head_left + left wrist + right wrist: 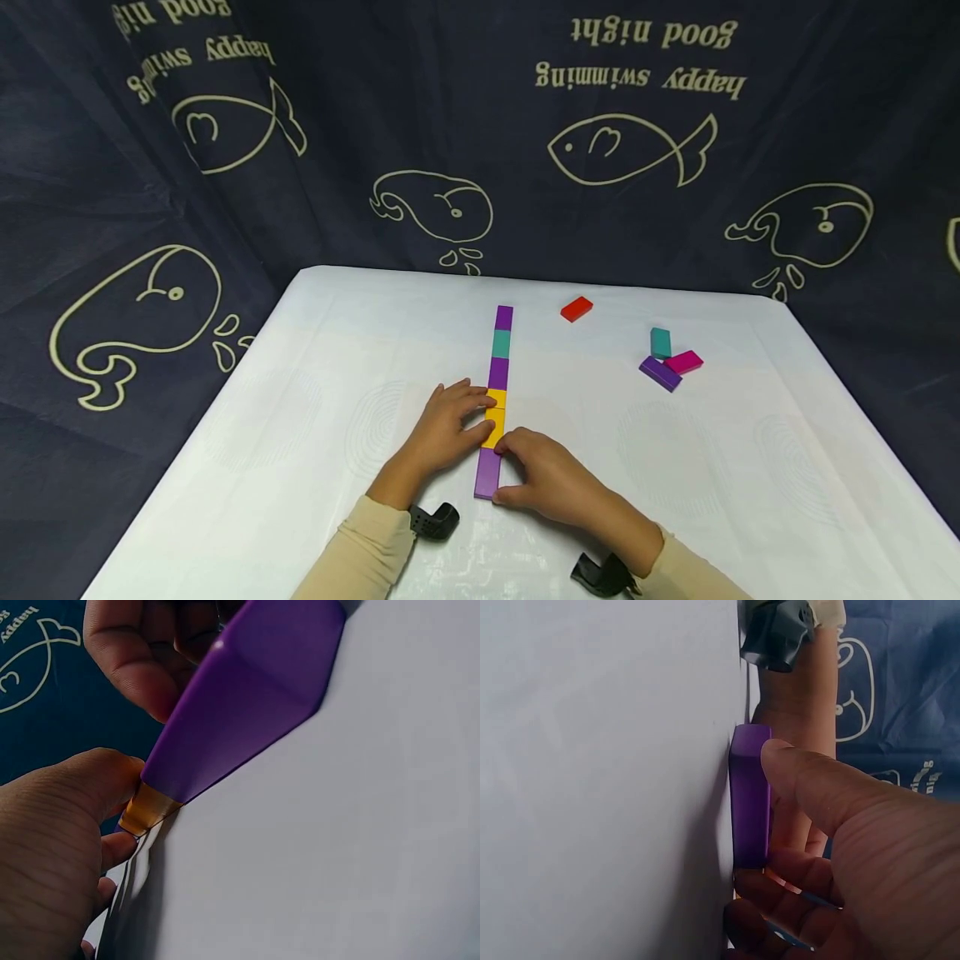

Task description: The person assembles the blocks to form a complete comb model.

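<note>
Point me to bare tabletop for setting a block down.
Bare white table lies left of the block row, beyond the left hand; between the row and the teal block, nearer than the red block; and right of the pink block. Crowded: the row's near half, with the right hand there too, and around the loose purple block.

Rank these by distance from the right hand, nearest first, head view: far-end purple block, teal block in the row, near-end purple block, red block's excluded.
1. Near-end purple block: at the right hand's fingertips, left of its palm.
2. Teal block in the row: ahead, second from the far end.
3. Far-end purple block: farthest ahead, closing the row.
</note>
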The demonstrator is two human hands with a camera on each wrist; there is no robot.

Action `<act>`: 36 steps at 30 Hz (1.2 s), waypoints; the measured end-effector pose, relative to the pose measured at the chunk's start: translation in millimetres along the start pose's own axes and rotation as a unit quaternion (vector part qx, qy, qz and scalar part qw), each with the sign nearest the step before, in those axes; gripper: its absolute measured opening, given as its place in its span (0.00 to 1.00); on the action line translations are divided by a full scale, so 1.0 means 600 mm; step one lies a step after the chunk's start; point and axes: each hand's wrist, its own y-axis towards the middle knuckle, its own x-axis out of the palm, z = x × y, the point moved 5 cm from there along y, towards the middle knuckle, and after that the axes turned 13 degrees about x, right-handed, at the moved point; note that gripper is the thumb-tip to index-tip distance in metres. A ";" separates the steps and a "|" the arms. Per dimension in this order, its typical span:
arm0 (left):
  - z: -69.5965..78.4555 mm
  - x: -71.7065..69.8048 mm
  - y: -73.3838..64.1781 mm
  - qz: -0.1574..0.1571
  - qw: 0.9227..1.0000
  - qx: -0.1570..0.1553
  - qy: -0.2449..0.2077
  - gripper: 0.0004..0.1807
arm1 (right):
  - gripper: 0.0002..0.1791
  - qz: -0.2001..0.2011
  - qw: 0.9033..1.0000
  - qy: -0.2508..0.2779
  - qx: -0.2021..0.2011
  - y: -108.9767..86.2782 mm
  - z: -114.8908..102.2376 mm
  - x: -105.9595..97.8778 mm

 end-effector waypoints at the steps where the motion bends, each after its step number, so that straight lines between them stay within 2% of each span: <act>1: -0.001 0.000 0.000 -0.001 1.000 0.000 0.001 0.17 | 0.25 0.001 1.000 0.000 0.000 0.000 0.000 0.000; 5: -0.002 -0.001 0.000 -0.005 1.000 -0.003 0.001 0.17 | 0.26 -0.002 1.000 -0.003 0.004 0.003 0.000 0.000; 11: -0.002 -0.004 -0.001 -0.005 1.000 -0.003 0.000 0.17 | 0.27 -0.031 0.999 0.015 0.010 0.005 0.006 -0.007; 15: -0.002 -0.004 -0.001 -0.002 1.000 0.002 0.001 0.17 | 0.28 -0.046 0.998 0.034 0.015 0.011 0.023 -0.027; 19: -0.003 -0.001 -0.001 0.002 1.000 0.005 0.002 0.17 | 0.27 -0.045 0.997 0.052 0.031 0.025 0.055 -0.058; 23: -0.001 0.000 -0.001 0.005 1.000 0.005 -0.002 0.17 | 0.23 -0.014 0.995 0.075 0.061 0.046 0.100 -0.093; 30: 0.005 0.001 0.001 0.008 1.000 0.011 -0.011 0.18 | 0.21 0.073 0.989 0.093 0.093 0.093 0.186 -0.157; 36: 0.004 -0.005 0.005 0.011 0.999 -0.011 -0.028 0.19 | 0.21 0.122 0.982 0.087 0.118 0.138 0.232 -0.206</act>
